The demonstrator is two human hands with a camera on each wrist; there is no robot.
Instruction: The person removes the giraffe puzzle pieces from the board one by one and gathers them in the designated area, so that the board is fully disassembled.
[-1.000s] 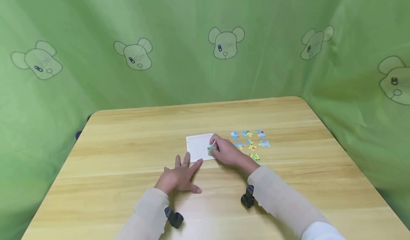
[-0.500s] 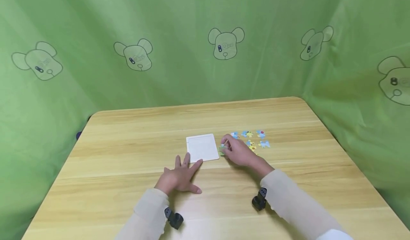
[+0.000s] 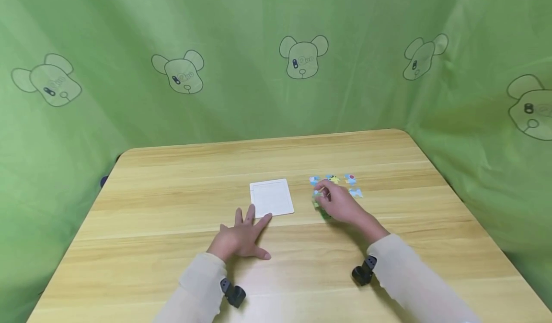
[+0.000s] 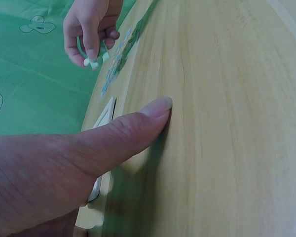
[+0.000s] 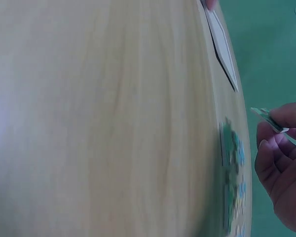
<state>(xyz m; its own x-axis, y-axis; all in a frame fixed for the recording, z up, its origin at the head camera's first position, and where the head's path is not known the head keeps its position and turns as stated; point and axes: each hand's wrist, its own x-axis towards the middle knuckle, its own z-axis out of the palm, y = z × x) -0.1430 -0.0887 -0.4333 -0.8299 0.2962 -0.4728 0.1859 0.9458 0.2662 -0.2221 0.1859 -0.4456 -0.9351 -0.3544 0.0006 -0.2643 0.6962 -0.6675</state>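
Observation:
A white square puzzle tray [image 3: 271, 199] lies flat on the table, left of several loose jigsaw pieces [image 3: 350, 179] printed in blue and yellow. My left hand [image 3: 242, 239] rests palm down with spread fingers, two fingertips at the tray's near edge. Its straight thumb [image 4: 130, 131] fills the middle of the left wrist view. Over the loose pieces, my right hand [image 3: 340, 204] pinches a green jigsaw piece [image 5: 267, 120] between thumb and finger, raised off the table in the right wrist view. That hand hides some of the pieces below it.
The wood-grain table [image 3: 172, 193] has a rounded far edge, with a green curtain [image 3: 241, 74] printed with bear heads behind and beside it. A small black camera [image 3: 364, 271] sits on the right wrist, another black camera [image 3: 233, 293] on the left.
My right hand has moved right, from above the tray to over the loose pieces, still pinching the green jigsaw piece. The tray is now uncovered. My left hand has stayed put.

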